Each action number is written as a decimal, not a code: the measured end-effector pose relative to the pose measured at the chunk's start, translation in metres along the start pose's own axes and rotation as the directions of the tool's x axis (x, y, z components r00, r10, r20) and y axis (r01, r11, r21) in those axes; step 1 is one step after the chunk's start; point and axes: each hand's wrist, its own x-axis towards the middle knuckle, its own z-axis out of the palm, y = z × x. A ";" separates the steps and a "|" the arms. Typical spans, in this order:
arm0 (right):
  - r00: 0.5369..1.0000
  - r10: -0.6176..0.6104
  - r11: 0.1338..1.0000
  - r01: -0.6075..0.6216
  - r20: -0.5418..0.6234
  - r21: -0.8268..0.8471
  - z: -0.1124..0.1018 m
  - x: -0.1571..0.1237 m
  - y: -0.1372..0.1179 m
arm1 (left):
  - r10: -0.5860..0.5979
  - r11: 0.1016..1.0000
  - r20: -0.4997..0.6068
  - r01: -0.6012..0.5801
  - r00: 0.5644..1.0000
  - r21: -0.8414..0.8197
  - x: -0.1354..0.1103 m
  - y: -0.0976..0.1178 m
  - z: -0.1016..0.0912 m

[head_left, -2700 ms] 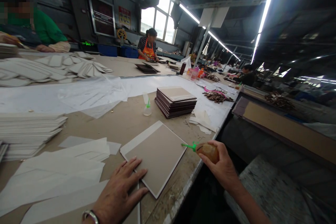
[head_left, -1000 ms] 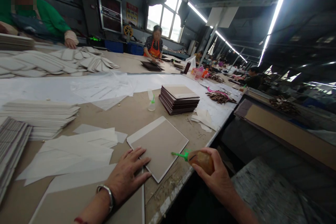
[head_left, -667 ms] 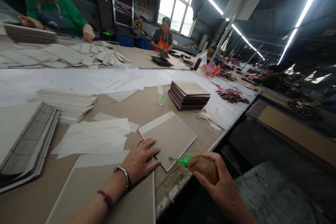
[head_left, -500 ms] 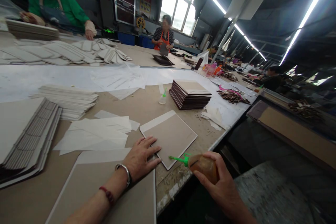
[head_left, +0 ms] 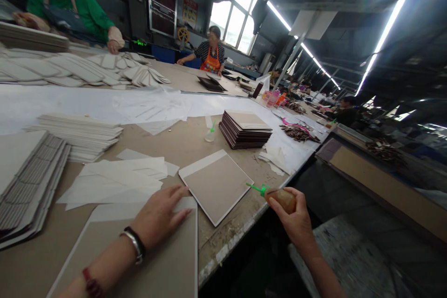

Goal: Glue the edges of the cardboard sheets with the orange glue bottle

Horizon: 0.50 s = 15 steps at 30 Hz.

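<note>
My left hand (head_left: 159, 215) lies flat with fingers apart on the top edge of a large brown board (head_left: 146, 260) with a white border, at the near edge of the table. Just to its right lies a smaller brown board (head_left: 214, 186) with a white strip along its far side. My right hand (head_left: 295, 221) is closed around a brown glue bottle (head_left: 281, 198) with a green nozzle. The nozzle points left, level with the table edge and right of the smaller board.
White paper sheets (head_left: 115, 181) lie left of the boards, with stacks of white card (head_left: 78, 135) and ribbed grey boards (head_left: 28, 181) beyond. A pile of dark finished boards (head_left: 244, 128) and a small glue bottle (head_left: 210, 132) stand mid-table. Other people work at the far side.
My left hand has slid back off the smaller board onto the large near board. My right hand has lifted the glue bottle up and to the right, away from the smaller board's corner.
</note>
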 end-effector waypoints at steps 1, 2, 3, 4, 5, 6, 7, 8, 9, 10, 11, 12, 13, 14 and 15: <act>1.000 -0.002 1.000 0.002 0.009 0.002 0.000 -0.001 -0.001 | -0.043 0.997 0.045 0.040 0.998 0.073 -0.007 0.000 -0.008; 1.000 -0.007 1.000 0.007 0.018 0.003 0.001 -0.003 -0.002 | -0.093 0.986 0.083 0.080 0.992 0.146 -0.013 0.000 -0.015; 0.999 -0.014 1.000 0.014 0.029 0.002 0.002 -0.004 -0.004 | -0.144 0.970 0.113 0.118 0.983 0.211 -0.020 0.000 -0.021; 0.999 -0.022 1.000 0.023 0.040 -0.001 0.003 -0.006 -0.005 | -0.186 0.954 0.139 0.145 0.973 0.262 -0.027 0.000 -0.024; 0.998 -0.033 0.999 0.033 0.051 -0.002 0.003 -0.008 -0.007 | -0.215 0.942 0.158 0.162 0.964 0.296 -0.032 -0.001 -0.026; 0.997 -0.043 0.999 0.043 0.064 -0.001 0.004 -0.011 -0.009 | -0.231 0.934 0.169 0.170 0.958 0.315 -0.036 -0.001 -0.026; 0.996 -0.051 0.999 0.051 0.078 0.005 0.004 -0.014 -0.011 | -0.238 0.931 0.170 0.175 0.956 0.322 -0.039 -0.002 -0.025; 0.994 -0.055 0.998 0.053 0.093 0.017 0.003 -0.018 -0.014 | -0.240 0.931 0.161 0.179 0.957 0.319 -0.040 -0.002 -0.024; 0.992 -0.051 0.998 0.048 0.111 0.033 0.002 -0.023 -0.017 | -0.240 0.933 0.146 0.186 0.960 0.310 -0.041 -0.002 -0.023; 0.990 -0.039 0.998 0.032 0.137 0.050 0.001 -0.028 -0.021 | -0.240 0.936 0.127 0.195 0.962 0.292 -0.040 -0.002 -0.022; 0.985 -0.015 0.998 0.003 0.172 0.070 -0.001 -0.034 -0.025 | -0.243 0.941 0.109 0.207 0.964 0.267 -0.039 -0.002 -0.023; 0.977 0.018 0.995 -0.039 0.213 0.095 -0.003 -0.039 -0.029 | -0.253 0.946 0.093 0.225 0.963 0.234 -0.038 -0.003 -0.024; 0.966 0.055 0.987 -0.090 0.253 0.132 -0.005 -0.045 -0.032 | -0.273 0.950 0.082 0.256 0.958 0.179 -0.037 -0.004 -0.027; 0.953 0.090 0.971 -0.148 0.290 0.186 -0.007 -0.051 -0.036 | -0.303 0.950 0.078 0.294 0.950 0.105 -0.037 -0.006 -0.031; 0.939 0.122 0.945 -0.209 0.321 0.252 -0.009 -0.056 -0.039 | -0.339 0.941 0.084 0.338 0.937 0.025 -0.037 -0.009 -0.036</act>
